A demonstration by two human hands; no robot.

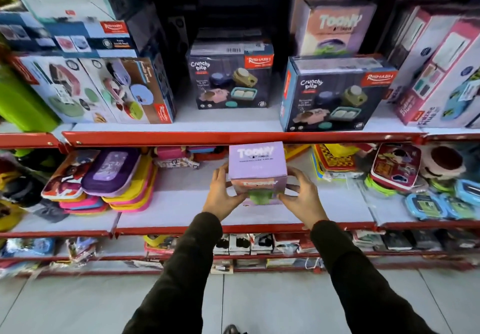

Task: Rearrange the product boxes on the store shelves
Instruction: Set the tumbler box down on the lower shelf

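The purple box (257, 161) between the two hands looks like smooth, matt cardboard. The shelf edge (233, 137) just above the hands is shiny red painted metal. Left of the left hand (222, 190), the flat cases (111, 171) look like glossy plastic. The sleeves (181, 268) are dark, soft cloth.

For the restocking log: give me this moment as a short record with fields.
held item: lilac Toony box, upright
left hand: grips the box's left side
right hand: grips the box's right side
box position: in front of the middle shelf, whether it rests on it cannot be told
shelf above: two Crunchy Bite boxes, apart, with a gap between them
on the right Crunchy Bite box: another Toony box
left of the hands: stacked flat lunch boxes
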